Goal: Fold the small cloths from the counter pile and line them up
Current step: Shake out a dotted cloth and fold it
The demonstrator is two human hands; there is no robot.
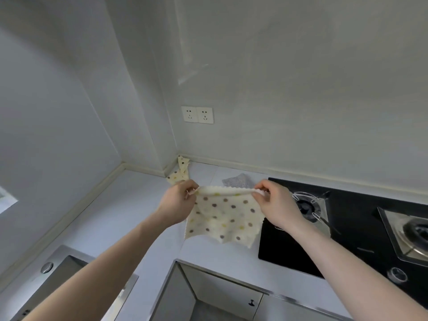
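Now dotted cloth (223, 216) hangs below both hands' grip.

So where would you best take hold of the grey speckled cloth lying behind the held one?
The grey speckled cloth lies crumpled flat on the pale counter beside the black glass hob. Probably pinch its raised far peak from above, coming from the open left side, since the cream dotted cloth hides its near edge.

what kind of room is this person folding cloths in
Most likely a home kitchen: a black gas hob is set into the counter, a steel sink sits at the lower left, and wall sockets are above the corner.
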